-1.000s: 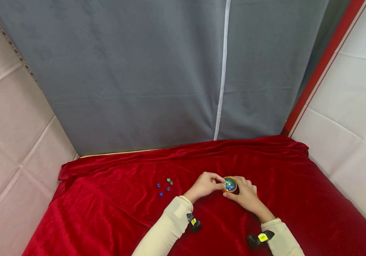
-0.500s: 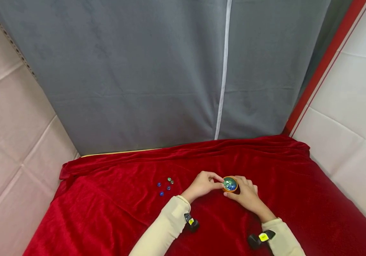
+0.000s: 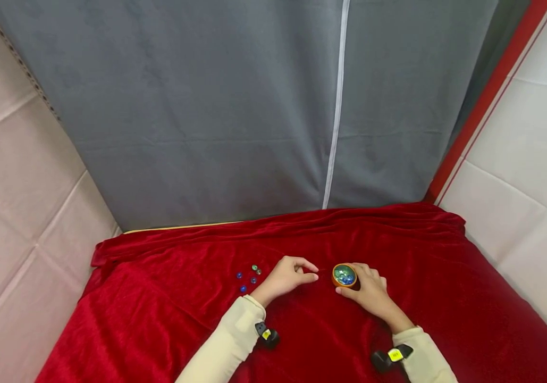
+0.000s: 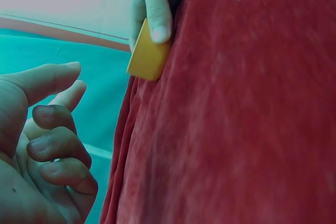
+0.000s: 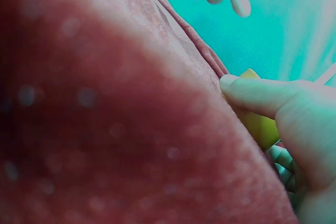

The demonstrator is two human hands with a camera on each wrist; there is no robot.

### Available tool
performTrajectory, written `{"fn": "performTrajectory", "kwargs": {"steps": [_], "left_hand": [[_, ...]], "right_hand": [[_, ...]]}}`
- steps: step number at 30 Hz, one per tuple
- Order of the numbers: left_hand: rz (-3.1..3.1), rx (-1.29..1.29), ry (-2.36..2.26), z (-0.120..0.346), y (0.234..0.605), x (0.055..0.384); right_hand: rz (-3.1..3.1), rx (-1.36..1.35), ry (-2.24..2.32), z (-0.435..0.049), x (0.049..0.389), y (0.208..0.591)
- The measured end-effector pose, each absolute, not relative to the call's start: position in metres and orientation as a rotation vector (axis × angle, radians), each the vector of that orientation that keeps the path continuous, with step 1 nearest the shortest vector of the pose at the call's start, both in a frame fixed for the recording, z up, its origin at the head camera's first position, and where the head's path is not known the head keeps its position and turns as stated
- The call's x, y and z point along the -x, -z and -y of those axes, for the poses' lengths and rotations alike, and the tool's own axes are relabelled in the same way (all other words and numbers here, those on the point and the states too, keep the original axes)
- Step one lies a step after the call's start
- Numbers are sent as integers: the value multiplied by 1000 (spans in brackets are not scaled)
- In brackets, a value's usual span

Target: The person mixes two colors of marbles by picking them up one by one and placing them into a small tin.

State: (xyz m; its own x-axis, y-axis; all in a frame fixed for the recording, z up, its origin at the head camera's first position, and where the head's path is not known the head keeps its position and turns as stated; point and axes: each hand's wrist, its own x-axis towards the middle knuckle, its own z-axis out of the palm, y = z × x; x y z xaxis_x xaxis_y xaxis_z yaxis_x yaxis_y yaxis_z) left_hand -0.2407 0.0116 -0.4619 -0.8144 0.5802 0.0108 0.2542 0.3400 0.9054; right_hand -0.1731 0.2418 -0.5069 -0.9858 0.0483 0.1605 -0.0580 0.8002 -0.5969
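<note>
"What's just changed?"

"The left hand [image 3: 286, 275] has come away from the cup [image 4: 147, 61]. Its fingers are loosely bent, thumb and forefinger parted, with nothing visible between them."

"Meaning?"

"I'd judge one placing is finished and that hand is free, though whether a marble dropped in, I can't tell."

"Where is everything?"

"Put the cup at the clock's centre, head view. It sits on the cloth [image 3: 168, 308], slightly tilted, with green and blue inner marbles [image 3: 345, 275]. The right hand [image 3: 370, 287] grips it from three to four o'clock. The left hand is at nine, apart from it. Five loose marbles [image 3: 253, 280] lie beyond that, also at nine."

"And against half a second ago?"

"Then the left fingertips were at the rim, on the nine o'clock side; now there's a gap. The right hand's grip looks the same, and the loose ones still number five."
</note>
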Motion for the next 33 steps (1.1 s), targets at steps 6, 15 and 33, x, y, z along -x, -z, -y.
{"fn": "performTrajectory", "kwargs": {"steps": [6,15,33], "left_hand": [[-2303,-721,-1477,14,461,241],[-2375,-644,-1462,62,464,244],[-2408,-439,-1493,120,479,240]], "right_hand": [[2815,-9,-953,-242,172,506],[2809,-21,-958,-245,175,508],[2835,-21,-963,-245,173,505]]}}
